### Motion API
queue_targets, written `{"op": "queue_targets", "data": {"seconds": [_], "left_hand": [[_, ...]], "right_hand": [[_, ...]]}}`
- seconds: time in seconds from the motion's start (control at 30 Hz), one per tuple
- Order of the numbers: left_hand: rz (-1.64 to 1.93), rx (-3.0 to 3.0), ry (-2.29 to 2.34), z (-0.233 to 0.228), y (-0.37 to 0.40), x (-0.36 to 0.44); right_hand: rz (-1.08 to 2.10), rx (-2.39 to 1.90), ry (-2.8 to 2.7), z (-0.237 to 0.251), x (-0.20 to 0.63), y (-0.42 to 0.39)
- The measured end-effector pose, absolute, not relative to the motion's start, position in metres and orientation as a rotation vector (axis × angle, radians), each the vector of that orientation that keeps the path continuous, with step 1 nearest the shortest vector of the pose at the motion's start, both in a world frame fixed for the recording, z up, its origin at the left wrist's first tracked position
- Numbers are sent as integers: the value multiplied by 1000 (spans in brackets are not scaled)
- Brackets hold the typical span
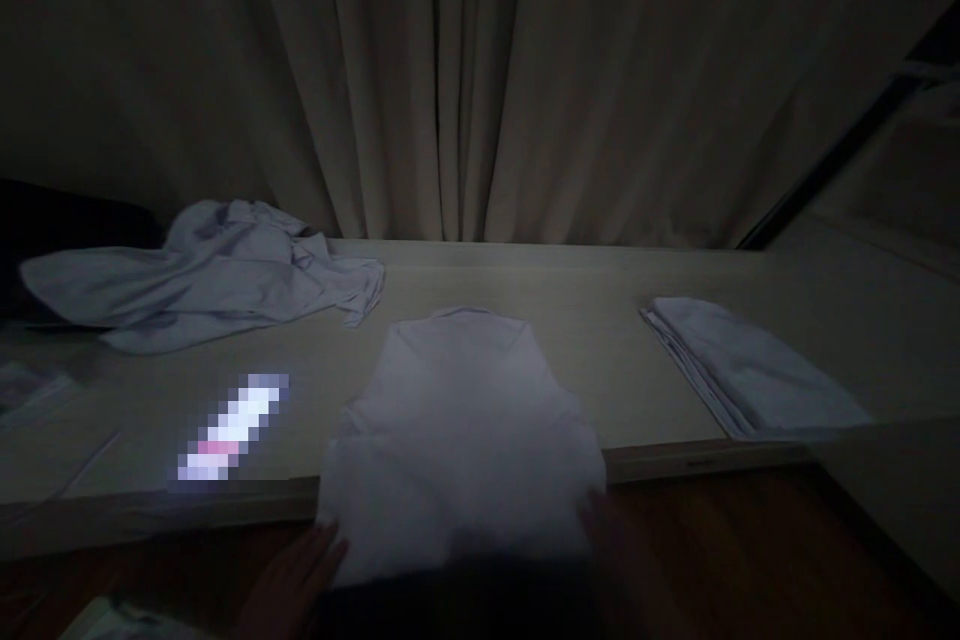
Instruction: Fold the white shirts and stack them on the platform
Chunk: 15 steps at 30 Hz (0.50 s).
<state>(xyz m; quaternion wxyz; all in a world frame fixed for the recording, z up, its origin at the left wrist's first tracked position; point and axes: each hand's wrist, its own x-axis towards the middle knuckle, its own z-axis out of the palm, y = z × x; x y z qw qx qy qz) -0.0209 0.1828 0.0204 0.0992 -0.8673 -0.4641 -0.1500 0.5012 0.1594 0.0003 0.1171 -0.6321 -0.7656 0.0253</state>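
Observation:
A pale, long-bodied shirt lies spread flat, its collar end on the table and its lower part draping over the front edge toward me. At the shirt's lower left side is my left hand, fingers stretched and slightly apart, their tips touching the fabric's edge. My right hand is at the opposite side, dim and partly lost in shadow. Its outstretched fingertips reach the shirt's right edge. Below the hem, everything is too dark to make out.
A crumpled pale garment rests at the back left. On the right lies a folded pale cloth. A bright pixelated object sits on the light table. Behind hangs a brown curtain; a side panel stands at right.

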Motion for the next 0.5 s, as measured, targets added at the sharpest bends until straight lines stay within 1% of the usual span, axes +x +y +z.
{"op": "queue_targets", "data": {"seconds": [0.17,0.37,0.5], "left_hand": [[-316,-2495,-1218,20,198,-36],[-419,-2661,-1467,28,196,-55],[-519,-2608,-1405,41,183,-68]], "right_hand": [[-52,-1812,-2385,-8,504,183],[-115,-1750,-2393,-11,530,189],[-113,-1681,-2360,-4,554,169]]}}
